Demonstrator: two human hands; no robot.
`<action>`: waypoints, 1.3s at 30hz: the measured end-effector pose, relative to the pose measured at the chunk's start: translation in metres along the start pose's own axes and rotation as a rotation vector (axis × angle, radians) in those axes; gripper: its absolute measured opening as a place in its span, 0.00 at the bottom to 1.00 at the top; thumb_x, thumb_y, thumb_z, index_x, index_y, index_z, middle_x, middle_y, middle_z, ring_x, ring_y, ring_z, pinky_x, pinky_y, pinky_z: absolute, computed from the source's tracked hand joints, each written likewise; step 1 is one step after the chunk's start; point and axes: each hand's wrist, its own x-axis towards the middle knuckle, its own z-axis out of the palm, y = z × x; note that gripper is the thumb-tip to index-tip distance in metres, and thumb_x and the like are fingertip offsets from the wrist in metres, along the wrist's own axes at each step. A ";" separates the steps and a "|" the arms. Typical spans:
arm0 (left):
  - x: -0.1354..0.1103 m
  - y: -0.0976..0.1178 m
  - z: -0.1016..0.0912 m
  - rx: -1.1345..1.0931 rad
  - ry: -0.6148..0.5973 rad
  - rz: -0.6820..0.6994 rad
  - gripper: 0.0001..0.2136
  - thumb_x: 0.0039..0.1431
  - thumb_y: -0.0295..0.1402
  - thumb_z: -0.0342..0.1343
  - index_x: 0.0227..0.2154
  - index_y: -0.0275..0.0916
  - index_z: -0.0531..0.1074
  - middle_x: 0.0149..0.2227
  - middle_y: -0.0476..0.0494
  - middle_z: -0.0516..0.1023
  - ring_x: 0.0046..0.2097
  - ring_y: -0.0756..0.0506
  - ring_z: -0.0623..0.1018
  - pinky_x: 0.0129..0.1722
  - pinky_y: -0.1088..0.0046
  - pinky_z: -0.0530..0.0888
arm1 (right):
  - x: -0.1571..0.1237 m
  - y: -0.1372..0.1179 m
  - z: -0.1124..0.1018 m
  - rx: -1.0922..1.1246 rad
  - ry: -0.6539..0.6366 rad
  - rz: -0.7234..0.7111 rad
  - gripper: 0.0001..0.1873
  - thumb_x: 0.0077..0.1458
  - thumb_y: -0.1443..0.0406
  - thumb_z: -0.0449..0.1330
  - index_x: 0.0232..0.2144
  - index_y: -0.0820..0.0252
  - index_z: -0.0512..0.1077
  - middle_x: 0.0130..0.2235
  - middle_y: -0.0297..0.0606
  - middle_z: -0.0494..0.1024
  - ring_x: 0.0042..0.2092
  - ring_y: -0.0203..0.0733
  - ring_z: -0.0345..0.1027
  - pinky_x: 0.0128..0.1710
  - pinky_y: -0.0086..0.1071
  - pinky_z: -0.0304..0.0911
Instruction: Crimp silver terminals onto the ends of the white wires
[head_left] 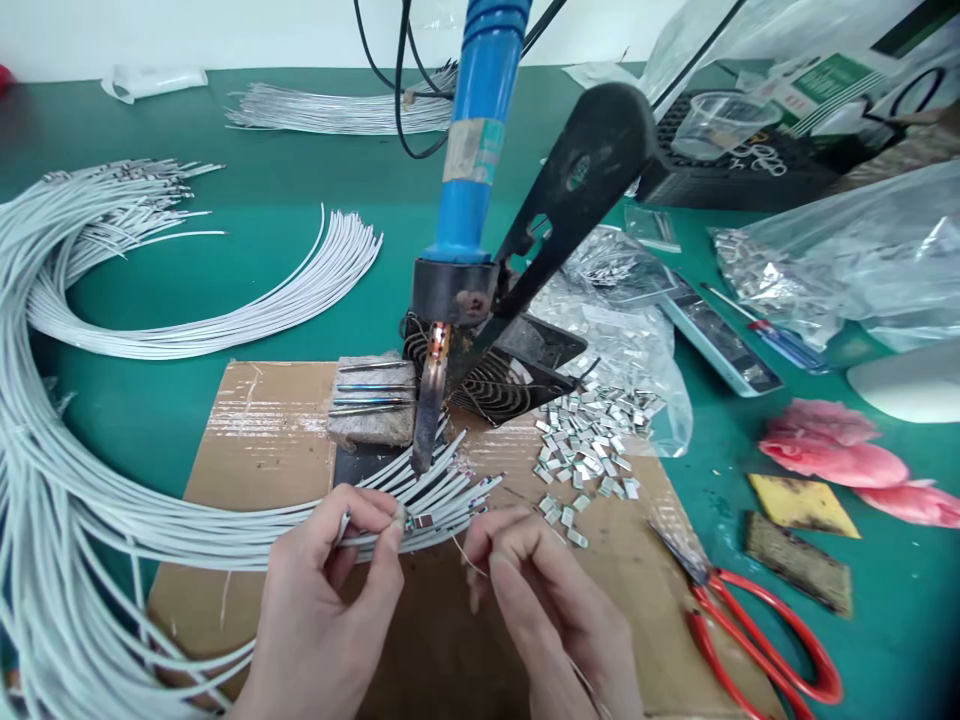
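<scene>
Presently, the left hand pinches narrowly, thumb against forefinger, on a small rectangular tab, which juts past the fingertips over the middle of the cardboard sheet. Opposite, the right hand is curled in a narrow grip on a thin wire, whose end points toward the tab. Above both hangs the bare tip of a blue-handled soldering iron, clamped in a black bracket and apart from the tab (as far as one view can tell). So one piece looks in progress; whether its joint is made cannot be seen. Under the iron, white cables cross the cardboard's left edge and end in a fan of tips, too small to sort into finished and unfinished. Plenty seems left, judging by the loose metal pieces heaped toward the cardboard's far right corner, partly on a clear plastic bag. Farther out, red-handled scissors straddle the cardboard's right edge, and another cable bundle curves across the green surface beyond the cardboard's far left corner
</scene>
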 end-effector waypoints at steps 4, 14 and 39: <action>0.006 -0.004 -0.005 0.055 -0.088 0.054 0.07 0.59 0.27 0.60 0.26 0.41 0.73 0.35 0.48 0.79 0.35 0.49 0.81 0.32 0.83 0.75 | 0.005 -0.005 0.003 -0.007 0.049 -0.079 0.12 0.61 0.63 0.65 0.25 0.55 0.73 0.40 0.39 0.77 0.41 0.44 0.73 0.41 0.31 0.67; 0.007 0.009 0.006 0.006 0.050 0.012 0.07 0.55 0.31 0.61 0.23 0.41 0.72 0.33 0.47 0.78 0.33 0.48 0.79 0.27 0.79 0.72 | 0.008 -0.011 0.017 0.019 0.088 -0.016 0.12 0.59 0.67 0.65 0.23 0.55 0.74 0.43 0.43 0.85 0.47 0.48 0.80 0.43 0.33 0.72; 0.022 0.015 0.001 0.003 -0.033 0.105 0.07 0.58 0.27 0.61 0.25 0.41 0.74 0.35 0.47 0.80 0.34 0.48 0.81 0.29 0.82 0.76 | 0.026 -0.017 0.016 0.222 0.117 0.088 0.12 0.53 0.64 0.70 0.21 0.55 0.74 0.41 0.40 0.86 0.44 0.45 0.82 0.42 0.30 0.77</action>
